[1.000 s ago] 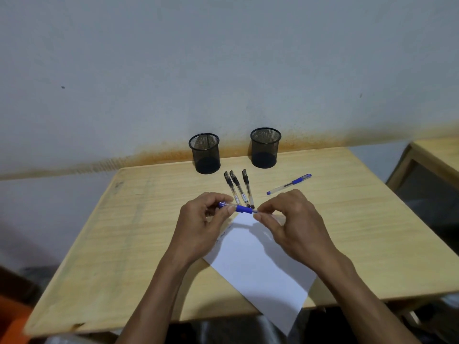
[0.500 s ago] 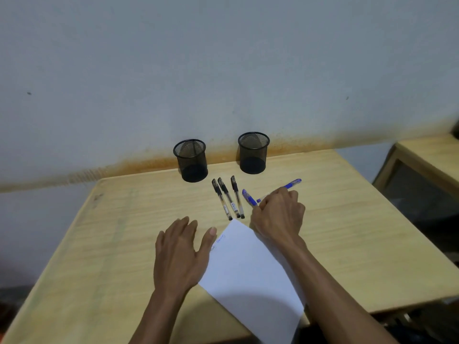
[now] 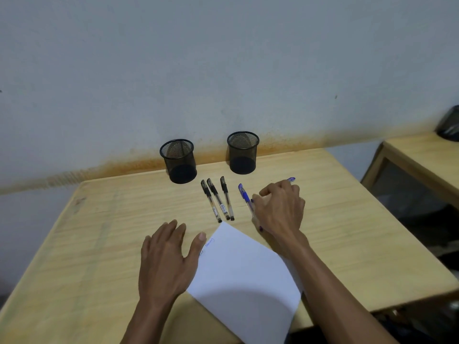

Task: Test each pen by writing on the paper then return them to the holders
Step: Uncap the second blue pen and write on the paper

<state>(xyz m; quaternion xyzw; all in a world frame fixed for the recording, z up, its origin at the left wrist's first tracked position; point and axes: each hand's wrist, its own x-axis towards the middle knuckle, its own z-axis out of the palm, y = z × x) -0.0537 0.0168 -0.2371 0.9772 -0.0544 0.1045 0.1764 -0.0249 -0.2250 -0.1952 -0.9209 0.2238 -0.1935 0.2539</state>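
My right hand (image 3: 280, 207) is curled at the lower end of a capped blue pen (image 3: 244, 196), which lies just right of three black pens (image 3: 218, 202); index tip and thumb are on it, and its tip is hidden under the hand. A second blue pen (image 3: 291, 180) shows only its cap behind my knuckles. My left hand (image 3: 169, 259) lies flat on the wooden table (image 3: 99, 244), thumb at the edge of the white paper (image 3: 243, 274), which carries a little blue writing near its top corner. Two black mesh holders (image 3: 178, 160) (image 3: 243, 152) stand by the wall with nothing visible inside.
A second wooden table (image 3: 422, 155) stands to the right with a dark object (image 3: 449, 124) on it. A gap with dark floor separates the tables. The paper's near corner overhangs the table's front edge.
Both hands held the blue pen over the paper a second ago. My left hand let go and went flat on the table; my right carried the pen up beside the black pens.
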